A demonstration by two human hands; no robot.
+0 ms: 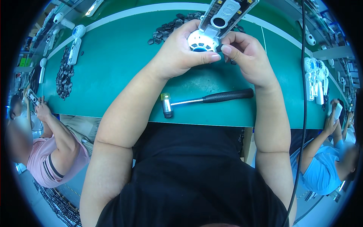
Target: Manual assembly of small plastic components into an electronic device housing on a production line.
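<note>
My left hand (pixel 179 51) is wrapped round a white device with a round head (pixel 202 39) that has dark slots in a ring. The head is brightly lit and partly washed out. My right hand (pixel 244 55) is closed at its right edge, thumb and forefinger pinching what looks like a small black piece (pixel 219 47). Above the head, a clear panel with a white oval part (pixel 227 9) and small yellow squares covers the view; whether it joins the device I cannot tell. Behind my hands lies a pile of small black pieces (pixel 166 30).
A mallet (pixel 204 100) with a black handle lies near the front edge of the green table (pixel 113 83). White round-headed devices stand at left (pixel 75 45) and right (pixel 315 77), beside more black pieces (pixel 65 77). A black cable (pixel 304 94) hangs at right. Co-workers sit on both sides.
</note>
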